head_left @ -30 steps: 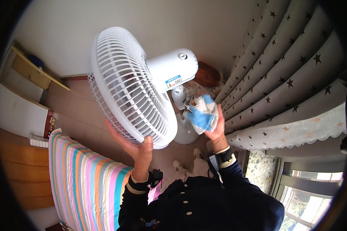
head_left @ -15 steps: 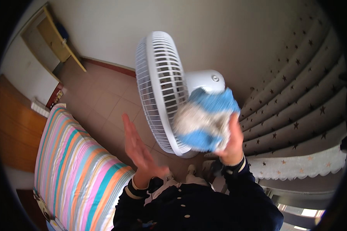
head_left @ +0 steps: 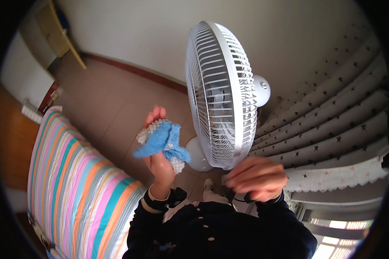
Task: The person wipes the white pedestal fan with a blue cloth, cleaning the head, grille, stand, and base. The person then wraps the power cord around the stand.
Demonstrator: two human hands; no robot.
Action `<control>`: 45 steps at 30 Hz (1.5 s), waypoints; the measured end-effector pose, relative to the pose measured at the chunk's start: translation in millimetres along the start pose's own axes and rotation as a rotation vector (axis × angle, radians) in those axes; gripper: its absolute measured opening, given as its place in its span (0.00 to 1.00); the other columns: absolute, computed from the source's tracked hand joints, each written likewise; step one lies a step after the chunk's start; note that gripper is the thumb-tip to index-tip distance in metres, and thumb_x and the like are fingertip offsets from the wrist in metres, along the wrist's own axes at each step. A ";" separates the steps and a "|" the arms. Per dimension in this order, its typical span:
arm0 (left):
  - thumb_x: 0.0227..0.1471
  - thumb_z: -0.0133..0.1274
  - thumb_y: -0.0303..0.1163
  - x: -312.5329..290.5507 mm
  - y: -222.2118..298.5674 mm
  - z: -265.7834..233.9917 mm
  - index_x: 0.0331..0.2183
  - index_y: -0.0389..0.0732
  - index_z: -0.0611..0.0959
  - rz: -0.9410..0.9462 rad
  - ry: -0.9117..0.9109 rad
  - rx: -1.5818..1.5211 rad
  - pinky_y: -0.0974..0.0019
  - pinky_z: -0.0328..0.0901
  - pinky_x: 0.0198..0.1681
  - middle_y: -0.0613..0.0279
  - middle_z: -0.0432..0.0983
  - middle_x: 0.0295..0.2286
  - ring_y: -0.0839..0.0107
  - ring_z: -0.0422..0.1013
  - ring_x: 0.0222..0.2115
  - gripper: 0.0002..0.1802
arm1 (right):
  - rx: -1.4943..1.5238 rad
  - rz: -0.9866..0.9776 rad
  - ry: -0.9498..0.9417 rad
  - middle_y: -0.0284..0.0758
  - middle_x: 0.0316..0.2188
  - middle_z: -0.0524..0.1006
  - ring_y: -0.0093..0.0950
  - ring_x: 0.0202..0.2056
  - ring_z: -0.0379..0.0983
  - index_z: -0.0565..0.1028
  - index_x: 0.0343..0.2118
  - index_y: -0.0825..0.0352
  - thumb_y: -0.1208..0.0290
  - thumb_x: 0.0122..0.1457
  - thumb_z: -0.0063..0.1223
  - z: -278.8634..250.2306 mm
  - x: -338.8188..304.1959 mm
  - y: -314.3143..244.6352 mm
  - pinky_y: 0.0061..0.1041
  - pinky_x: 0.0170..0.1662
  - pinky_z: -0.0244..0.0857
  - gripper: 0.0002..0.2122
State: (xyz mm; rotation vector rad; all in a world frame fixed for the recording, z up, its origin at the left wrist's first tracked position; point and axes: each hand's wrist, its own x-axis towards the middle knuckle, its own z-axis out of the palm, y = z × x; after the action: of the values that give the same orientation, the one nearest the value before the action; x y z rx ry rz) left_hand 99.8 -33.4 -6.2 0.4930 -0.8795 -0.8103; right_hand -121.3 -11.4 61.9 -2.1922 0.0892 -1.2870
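A crumpled blue and white cloth (head_left: 161, 139) with a fluffy texture lies in my left hand (head_left: 161, 166). The left fingers stick up behind it and the thumb is partly covered. Just right of it stands a white electric fan (head_left: 222, 93), its round grille tilted and seen nearly edge-on, with the motor housing (head_left: 263, 90) at the back. Close under the grille's lower right edge is my right hand (head_left: 258, 179), with bent fingers smeared by motion. Whether it touches the grille is unclear. No cloth shows in it.
The fan's round white base (head_left: 199, 156) rests on the tiled floor (head_left: 110, 97). A bed with a striped sheet (head_left: 84, 185) fills the lower left. Star-patterned curtains (head_left: 333, 116) hang on the right. A yellowish door (head_left: 67, 36) stands ajar at the far left.
The blue and white cloth has passed from my right hand to my left. My right hand has dropped lower. In the picture the fan has shifted right, showing more of its front grille.
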 end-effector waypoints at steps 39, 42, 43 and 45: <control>0.60 0.46 0.36 310.9 -64.3 91.5 0.35 0.41 0.70 -0.333 -1.112 0.497 0.75 0.59 0.39 0.71 0.66 0.28 0.81 0.62 0.32 0.09 | -0.917 0.384 0.599 0.52 0.54 0.63 0.49 0.55 0.61 0.66 0.54 0.69 0.51 0.46 0.64 52.0 -15.9 31.2 0.46 0.55 0.57 0.36; 0.59 0.46 0.33 345.6 -116.4 72.3 0.35 0.42 0.72 -0.308 -1.140 0.720 0.75 0.60 0.37 0.70 0.67 0.29 0.80 0.63 0.31 0.06 | -0.957 0.379 0.673 0.53 0.53 0.63 0.49 0.55 0.61 0.66 0.54 0.67 0.48 0.49 0.59 59.0 -15.9 29.5 0.48 0.56 0.56 0.35; 0.59 0.46 0.33 356.0 -134.0 64.0 0.35 0.42 0.72 -0.271 -1.172 0.808 0.75 0.60 0.36 0.70 0.67 0.29 0.80 0.63 0.31 0.05 | -0.994 0.382 0.704 0.53 0.53 0.63 0.49 0.55 0.61 0.66 0.55 0.66 0.47 0.49 0.58 63.0 -12.9 30.1 0.48 0.56 0.56 0.34; 0.57 0.49 0.32 366.7 -164.7 43.4 0.36 0.42 0.73 -0.470 -0.998 0.539 0.74 0.62 0.36 0.68 0.69 0.30 0.78 0.65 0.30 0.06 | -1.136 0.545 0.822 0.53 0.54 0.63 0.48 0.56 0.59 0.66 0.54 0.67 0.48 0.50 0.58 76.0 -2.0 19.8 0.47 0.58 0.52 0.34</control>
State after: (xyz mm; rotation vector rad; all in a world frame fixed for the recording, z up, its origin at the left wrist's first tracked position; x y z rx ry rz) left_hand 134.8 -426.3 82.9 0.7968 -1.9809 -1.2840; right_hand -55.9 7.4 22.8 -1.9004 1.9777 -1.9190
